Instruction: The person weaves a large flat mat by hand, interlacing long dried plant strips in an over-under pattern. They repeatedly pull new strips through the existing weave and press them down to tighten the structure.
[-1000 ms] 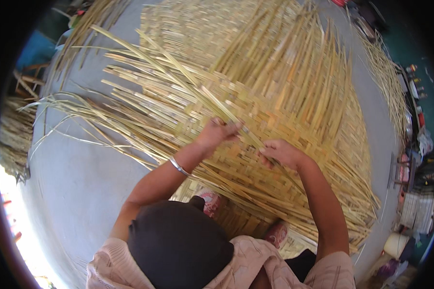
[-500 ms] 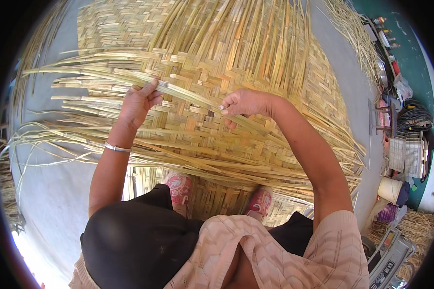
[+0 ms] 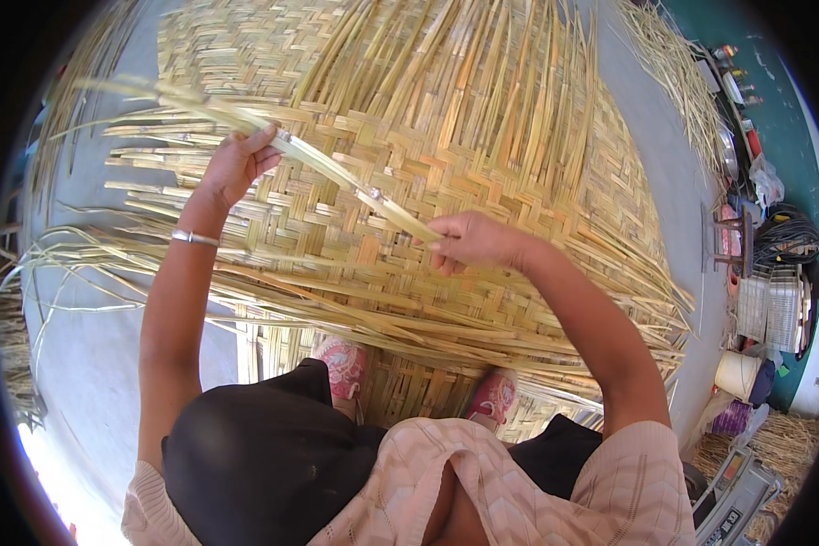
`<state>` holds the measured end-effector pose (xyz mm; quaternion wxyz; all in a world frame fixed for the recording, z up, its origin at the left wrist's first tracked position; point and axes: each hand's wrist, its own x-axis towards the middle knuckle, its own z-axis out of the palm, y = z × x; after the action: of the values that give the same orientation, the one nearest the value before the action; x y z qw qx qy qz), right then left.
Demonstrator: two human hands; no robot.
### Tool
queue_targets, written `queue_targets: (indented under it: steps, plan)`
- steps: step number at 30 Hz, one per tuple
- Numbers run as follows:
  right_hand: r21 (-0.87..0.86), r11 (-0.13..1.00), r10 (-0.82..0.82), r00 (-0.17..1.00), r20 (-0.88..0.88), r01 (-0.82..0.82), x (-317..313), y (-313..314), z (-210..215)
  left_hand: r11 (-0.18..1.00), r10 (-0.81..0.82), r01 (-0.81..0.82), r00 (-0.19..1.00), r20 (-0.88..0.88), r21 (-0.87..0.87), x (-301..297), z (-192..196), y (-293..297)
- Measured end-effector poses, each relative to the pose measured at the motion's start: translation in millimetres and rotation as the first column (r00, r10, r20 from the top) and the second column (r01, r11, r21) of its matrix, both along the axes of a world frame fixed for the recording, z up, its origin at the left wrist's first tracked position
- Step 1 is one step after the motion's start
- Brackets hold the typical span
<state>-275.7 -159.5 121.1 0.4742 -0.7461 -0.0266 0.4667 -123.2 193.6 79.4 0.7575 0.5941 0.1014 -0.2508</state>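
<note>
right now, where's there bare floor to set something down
Grey floor lies bare between the left forearm, loose strips and bright patch; a narrow bare band divides the woven mat from right-side clutter. Crowded: the mat's near edge, under strips.

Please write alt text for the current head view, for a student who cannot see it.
A person's left hand and right hand hold pale split cane between them, over a large woven mat. Loose strips fan out toward the top and left; patterned pink shoes show below.
</note>
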Motion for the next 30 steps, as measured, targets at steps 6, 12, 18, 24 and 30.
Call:
queue_targets:
  steps: [6, 12, 18, 24, 30]
  plan:
    - [-0.394, 0.916, 0.341, 0.66, 0.669, -0.074, -24.0, 56.9, -30.9, 0.862, -0.407, 0.342, 0.907, 0.108, 0.374, 74.0, 60.0, -63.6]
    - [-0.289, 0.944, 0.065, 0.771, 0.634, 0.158, 3.6, 70.1, -59.9, 0.607, -0.754, 0.413, 0.568, 0.329, 0.679, 103.7, 78.8, -167.9]
    - [-0.04, 0.687, -0.703, 0.678, 0.213, 0.725, 81.7, 30.0, -61.6, 0.424, -0.831, 0.217, 0.478, 0.283, 0.88, 165.3, -13.5, -159.4]
    - [0.027, 0.514, -0.85, 0.505, 0.147, 0.857, 126.3, 1.0, -72.6, 0.131, -0.815, 0.005, 0.57, 0.105, 0.991, 178.4, -70.2, -162.3]
    - [0.005, 0.629, -0.772, 0.624, 0.122, 0.778, 150.2, -13.4, -78.2, 0.389, -0.622, 0.368, 0.781, -0.053, 0.844, 200.6, -68.5, -158.9]
